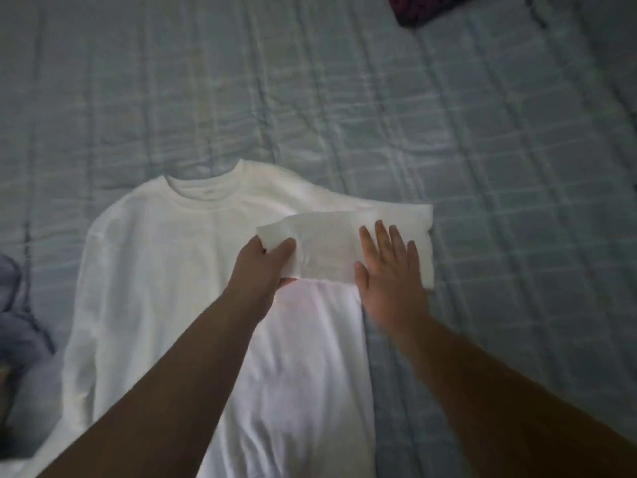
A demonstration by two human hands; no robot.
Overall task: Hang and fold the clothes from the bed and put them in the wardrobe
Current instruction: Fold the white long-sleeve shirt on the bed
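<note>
A white long-sleeved shirt (165,270) lies flat, front up, on the grey-blue quilted bed (344,98), collar pointing away from me. Its right-hand sleeve (331,246) is folded inward across the chest. My left hand (262,267) pinches the cuff end of that sleeve near the shirt's middle. My right hand (386,270) lies flat with fingers spread on the sleeve's fold at the shirt's right side. The other sleeve runs straight down the left edge of the shirt.
A grey-blue garment (20,326) is bunched at the bed's left edge. A dark purple cloth (427,8) shows at the top right corner. The quilt stretches wide beyond and to the right of the shirt.
</note>
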